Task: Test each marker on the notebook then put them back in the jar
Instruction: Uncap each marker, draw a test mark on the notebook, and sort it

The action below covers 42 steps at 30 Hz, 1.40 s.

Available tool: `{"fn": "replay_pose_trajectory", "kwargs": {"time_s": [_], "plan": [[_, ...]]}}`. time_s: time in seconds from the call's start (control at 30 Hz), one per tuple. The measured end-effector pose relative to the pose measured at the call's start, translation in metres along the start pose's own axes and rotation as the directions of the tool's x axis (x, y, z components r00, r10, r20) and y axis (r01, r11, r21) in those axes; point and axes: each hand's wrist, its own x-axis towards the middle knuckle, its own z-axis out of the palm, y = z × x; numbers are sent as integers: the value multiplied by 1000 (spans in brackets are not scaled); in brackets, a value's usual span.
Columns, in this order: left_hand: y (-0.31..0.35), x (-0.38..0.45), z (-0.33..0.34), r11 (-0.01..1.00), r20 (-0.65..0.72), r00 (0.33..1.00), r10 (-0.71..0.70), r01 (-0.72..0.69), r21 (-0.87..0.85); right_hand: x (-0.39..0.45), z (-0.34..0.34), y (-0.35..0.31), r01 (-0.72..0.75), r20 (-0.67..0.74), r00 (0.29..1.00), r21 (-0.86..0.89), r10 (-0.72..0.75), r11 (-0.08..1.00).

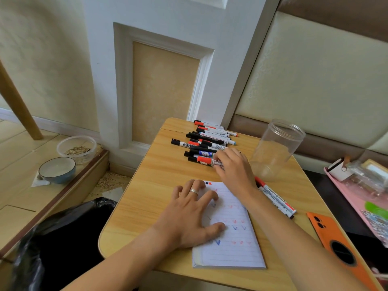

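Fingers of the right hand (233, 171) curl down onto the nearest marker (206, 160) in the pile, the red-and-white one at the front edge of the row; they touch its barrel, though whether it is properly pinched or just being rolled free, I cannot tell. Left hand (193, 215) lies flat and spread on the notebook (235, 248), holding nothing, pinning the page so it will not slide when a tip drags across it. Red and blue test marks already dot the lined paper.

Everything is arranged around that notebook. Beyond it, the pile of markers (210, 137) lies in a loose row, within easy reach. Beyond and to its right stands the clear jar (277, 148), upright, lid off and looking empty, so nothing seems to have gone back yet. Just right of the notebook lie two markers (277, 199) set apart from the pile, probably ones already tried. Further right, an orange phone (336, 242) rests at the table (151, 185) edge.

Next, I judge, comes lifting this marker and uncapping it.
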Motion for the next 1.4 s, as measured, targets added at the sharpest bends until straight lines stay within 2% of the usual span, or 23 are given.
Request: {"fn": "replay_pose_trajectory", "kwargs": {"time_s": [0.1,0.27,0.37,0.47,0.53,0.73,0.9,1.03,1.2,1.4], "plan": [[-1,1,1,999,-41,998,38,-38,22,-23,-16,-15,12,-71,997,-10,-13,1000],[0,1,-1,996,-88,992,85,-85,11,-70,-29,-37,-159,9,987,25,158,987],[0,1,-4,981,-124,992,-2,-22,-192,-81,-29,-38,-194,4,981,54,195,979],[-2,3,-4,873,-181,972,-148,42,-486,-85,-31,-38,-154,11,988,92,154,984],[-5,6,-5,818,-163,964,-209,81,-570,-85,-32,-41,-118,22,993,118,117,986],[-11,12,-4,863,-133,977,-168,80,-499,-84,-35,-48,32,3,999,88,-32,996],[-12,15,-14,900,-222,966,-131,22,-436,-84,-33,-51,92,-48,995,26,-91,995],[-13,18,-15,897,-252,958,-137,12,-441,-84,-33,-52,100,-59,993,-19,-100,995],[-13,21,-15,879,-222,964,-143,20,-477,-84,-33,-51,74,9,997,-41,-74,996],[-16,21,-20,877,-201,970,-134,22,-480,-83,-35,-48,33,60,998,6,-33,999]]}}
